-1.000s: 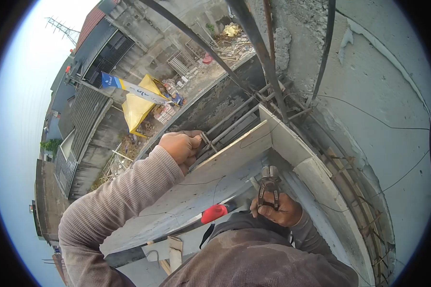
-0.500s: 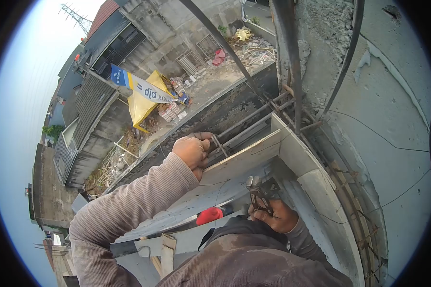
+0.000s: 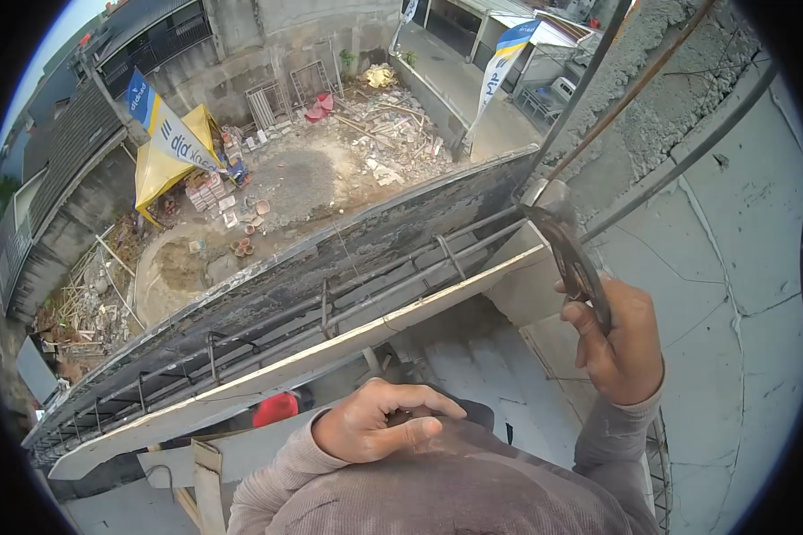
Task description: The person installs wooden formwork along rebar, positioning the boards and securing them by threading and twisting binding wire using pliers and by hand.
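My right hand (image 3: 623,343) is raised at the right, its fingers wrapped around the dark handles of metal pincers (image 3: 569,254). The pincers' head reaches up to the corner where upright steel bars meet the rebar cage (image 3: 326,308). My left hand (image 3: 379,423) is in front of my chest, forefinger and thumb stretched out and apart; its other fingers are partly hidden, and I see nothing held in it. Beyond it, a long pale formwork board (image 3: 330,352) runs along the near side of the cage.
A rough concrete wall (image 3: 401,223) borders the cage, with a drop to a yard of rubble (image 3: 393,125) beyond. Rebar rods (image 3: 687,160) rise at the upper right beside a grey slab (image 3: 714,259). Below the board are something red (image 3: 277,408) and a wooden strip (image 3: 208,486).
My left hand has left the rebar cage and come back to my chest. My right hand has lifted the pincers up to the corner bars. The view has turned right.
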A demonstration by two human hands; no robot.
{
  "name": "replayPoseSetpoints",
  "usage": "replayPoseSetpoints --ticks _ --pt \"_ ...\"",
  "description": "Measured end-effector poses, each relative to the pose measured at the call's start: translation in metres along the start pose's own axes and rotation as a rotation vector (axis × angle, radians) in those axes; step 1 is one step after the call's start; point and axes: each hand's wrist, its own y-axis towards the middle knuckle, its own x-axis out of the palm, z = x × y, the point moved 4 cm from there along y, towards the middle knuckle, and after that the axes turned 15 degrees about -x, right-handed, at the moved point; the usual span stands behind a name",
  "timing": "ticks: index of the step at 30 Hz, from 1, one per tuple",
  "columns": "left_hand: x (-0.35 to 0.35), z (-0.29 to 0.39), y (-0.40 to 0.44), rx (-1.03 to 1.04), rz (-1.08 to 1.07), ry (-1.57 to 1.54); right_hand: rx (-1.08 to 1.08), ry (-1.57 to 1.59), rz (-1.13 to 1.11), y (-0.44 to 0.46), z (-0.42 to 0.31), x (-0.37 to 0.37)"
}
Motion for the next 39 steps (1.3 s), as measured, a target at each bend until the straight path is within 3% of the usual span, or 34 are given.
replayPoseSetpoints --ticks 2,4,5,7,10,11,14,16,18,20,24,27,33,39 --pt "-0.016 -0.053 0.019 0.008 -0.107 -0.049 0.006 -0.209 -0.036 0.029 -0.025 -0.008" --pt "-0.037 -0.097 0.031 0.012 -0.223 -0.096 -0.145 -0.715 -0.267 0.059 -0.053 -0.001" --pt "-0.047 -0.117 0.038 -0.004 -0.234 -0.123 -0.119 -0.758 -0.284 0.076 -0.061 0.001" --pt "-0.062 -0.151 0.050 -0.017 -0.266 -0.118 -0.121 -1.247 -0.781 0.108 -0.067 0.018" --pt "-0.083 -0.165 0.046 0.089 -0.132 -0.210 -0.115 -1.564 -1.032 0.148 -0.065 0.049" --pt "-0.088 -0.226 0.075 0.327 -0.206 -0.472 -0.098 -1.580 -1.053 0.163 -0.063 0.056" --pt "-0.087 -0.185 0.052 0.388 -0.093 -0.416 0.007 -1.565 -1.189 0.187 -0.051 0.071" --pt "-0.084 -0.196 0.050 0.407 -0.109 -0.416 -0.025 -1.527 -1.206 0.195 -0.048 0.081" --pt "-0.080 -0.215 0.052 0.372 -0.198 -0.293 -0.028 -1.606 -1.297 0.194 -0.049 0.085" --pt "-0.082 -0.227 0.049 0.338 -0.206 -0.237 0.068 -1.491 -1.366 0.193 -0.044 0.088" --pt "-0.090 -0.210 0.037 0.221 -0.138 -0.075 0.055 -1.459 -1.337 0.192 -0.039 0.087" --pt "-0.086 -0.205 0.033 0.244 -0.078 -0.318 0.071 -1.461 -1.398 0.198 -0.030 0.086" --pt "-0.079 -0.215 0.031 0.068 -0.159 -0.257 0.154 -1.383 -1.486 0.200 -0.024 0.091" --pt "-0.078 -0.212 0.030 0.044 -0.135 -0.211 0.133 -1.360 -1.534 0.202 -0.011 0.086"
